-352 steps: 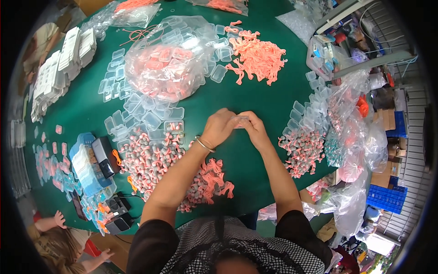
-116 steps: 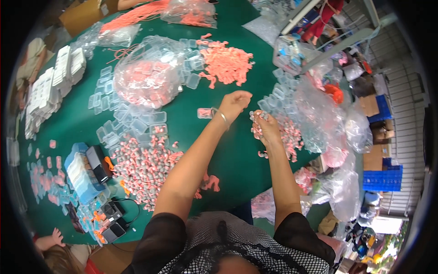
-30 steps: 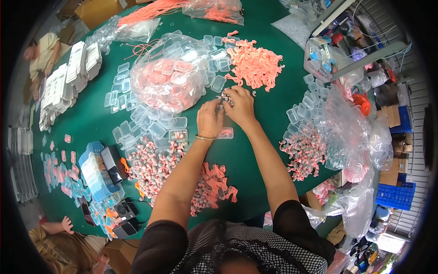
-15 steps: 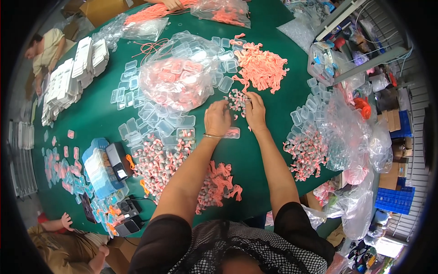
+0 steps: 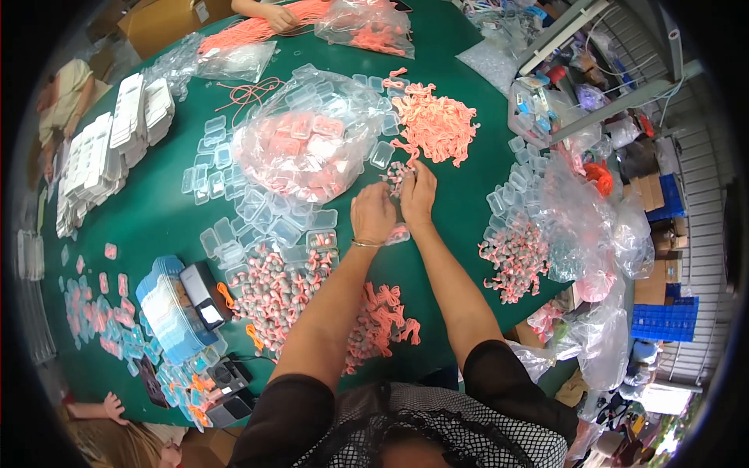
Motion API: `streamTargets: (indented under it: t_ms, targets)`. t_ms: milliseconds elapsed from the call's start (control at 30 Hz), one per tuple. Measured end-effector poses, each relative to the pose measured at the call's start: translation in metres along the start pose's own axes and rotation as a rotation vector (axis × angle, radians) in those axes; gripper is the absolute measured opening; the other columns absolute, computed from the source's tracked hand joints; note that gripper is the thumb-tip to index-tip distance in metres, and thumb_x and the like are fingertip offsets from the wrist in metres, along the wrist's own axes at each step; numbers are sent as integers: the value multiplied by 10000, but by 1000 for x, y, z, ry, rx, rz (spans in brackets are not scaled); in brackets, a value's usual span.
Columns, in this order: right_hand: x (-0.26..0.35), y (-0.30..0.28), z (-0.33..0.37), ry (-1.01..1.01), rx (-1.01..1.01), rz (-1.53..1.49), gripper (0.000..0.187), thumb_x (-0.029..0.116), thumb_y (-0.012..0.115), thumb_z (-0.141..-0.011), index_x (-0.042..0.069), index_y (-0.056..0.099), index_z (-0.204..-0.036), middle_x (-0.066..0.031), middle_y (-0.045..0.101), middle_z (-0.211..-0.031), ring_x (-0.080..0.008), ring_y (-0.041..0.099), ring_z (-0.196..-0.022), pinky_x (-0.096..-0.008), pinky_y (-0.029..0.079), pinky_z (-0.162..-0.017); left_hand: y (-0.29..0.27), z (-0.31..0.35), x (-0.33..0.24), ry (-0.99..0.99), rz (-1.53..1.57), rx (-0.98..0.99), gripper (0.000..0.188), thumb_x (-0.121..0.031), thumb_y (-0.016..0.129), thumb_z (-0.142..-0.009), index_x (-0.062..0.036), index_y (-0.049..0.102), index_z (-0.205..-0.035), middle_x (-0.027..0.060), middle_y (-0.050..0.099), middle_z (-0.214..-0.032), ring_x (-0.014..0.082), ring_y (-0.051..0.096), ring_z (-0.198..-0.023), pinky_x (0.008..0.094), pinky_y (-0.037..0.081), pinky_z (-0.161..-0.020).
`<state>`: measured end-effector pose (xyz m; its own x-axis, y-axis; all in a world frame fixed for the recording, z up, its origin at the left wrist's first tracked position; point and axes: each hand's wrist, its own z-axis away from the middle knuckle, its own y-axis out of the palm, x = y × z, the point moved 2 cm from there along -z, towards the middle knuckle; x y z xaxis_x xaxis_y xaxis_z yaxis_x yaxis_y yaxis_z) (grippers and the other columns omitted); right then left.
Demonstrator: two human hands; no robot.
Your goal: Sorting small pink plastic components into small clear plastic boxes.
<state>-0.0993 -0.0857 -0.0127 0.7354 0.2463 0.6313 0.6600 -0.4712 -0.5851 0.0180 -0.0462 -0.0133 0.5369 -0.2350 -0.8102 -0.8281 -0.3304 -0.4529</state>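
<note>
Between my two hands lies a small heap of pink-and-grey pieces, which look like corded earplugs. My left hand rests on the green table at the near left of this heap, palm down, holding nothing that I can see. Along its right side my right hand is cupped, with fingers stretched forward and touching the pieces. What lies under the palms is hidden. A small clear plastic case with pink content sits between my wrists, partly covered by them. Just beyond my right fingers spreads a pile of coral cords.
A large clear bag of filled cases stands ahead on the left, with loose clear cases around it. Bigger heaps of earplugs lie beside my left forearm and at the right. Another person's hand touches cords at the far edge.
My hands have come closer together, the right one moving inward. The loose heap between them is now narrower and more gathered. The whole view has shifted slightly.
</note>
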Motion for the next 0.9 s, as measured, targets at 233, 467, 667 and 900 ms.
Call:
streamTargets:
  t_ms: [233,467,667,900]
  targets:
    - [-10,2,-1,68,-31,-57,192,106,520,-860,23,603,-1012,-174,605,-980,-351,547,-944,-434,430,-861,-3,-2,-4,45,0,-4,195,-45,551,-686,-91,597,-871,51,576,-761,251,567,-757,378,388,-663]
    - [-9,2,0,49,-41,-30,170,117,521,-860,32,604,-982,-158,605,-971,-336,552,-924,-421,437,-847,-6,-1,-3,67,35,-23,169,-51,555,-684,-85,601,-843,62,592,-768,262,567,-751,385,388,-657]
    - [-10,3,2,119,-47,-152,166,123,515,-885,33,603,-993,-141,604,-960,-302,571,-909,-383,455,-830,-6,2,0,90,21,-35,151,-55,560,-696,-86,610,-835,64,602,-767,264,572,-738,384,395,-654]
    - [-14,-14,-8,276,30,-426,228,155,496,-936,19,565,-1105,-132,604,-1043,-239,582,-983,-331,446,-880,3,-2,2,82,28,5,145,-69,556,-726,-79,624,-853,85,614,-761,260,599,-711,381,433,-652]
